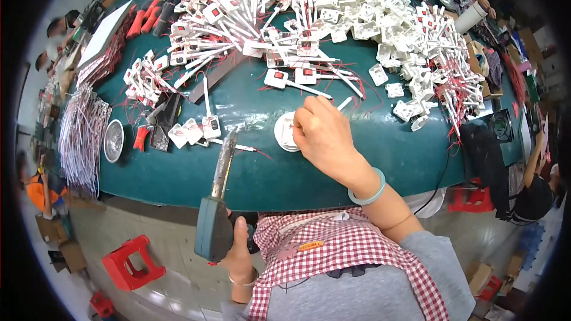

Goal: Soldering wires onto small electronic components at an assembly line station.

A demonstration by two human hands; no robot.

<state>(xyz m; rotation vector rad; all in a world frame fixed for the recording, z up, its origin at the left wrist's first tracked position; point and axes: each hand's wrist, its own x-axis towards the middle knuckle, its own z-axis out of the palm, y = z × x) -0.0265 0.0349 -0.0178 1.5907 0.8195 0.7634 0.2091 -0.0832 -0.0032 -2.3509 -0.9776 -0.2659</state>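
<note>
- L hand (237, 248) wrapped round soldering iron (217, 202) handle, tip angled up over table (333, 160) edge, w/in reach of part.
- R hand (323, 137) grip pinching down on round white part (284, 132) near front edge, pinning it steady.
- White switch pieces w/ red wires (333, 24) heaped behind, an arm's reach off.

We sit at a dark green desk (333, 172) over a pale tiled floor (172, 291), red plastic stools (132, 263) and cardboard boxes (65, 249) around us.
</note>
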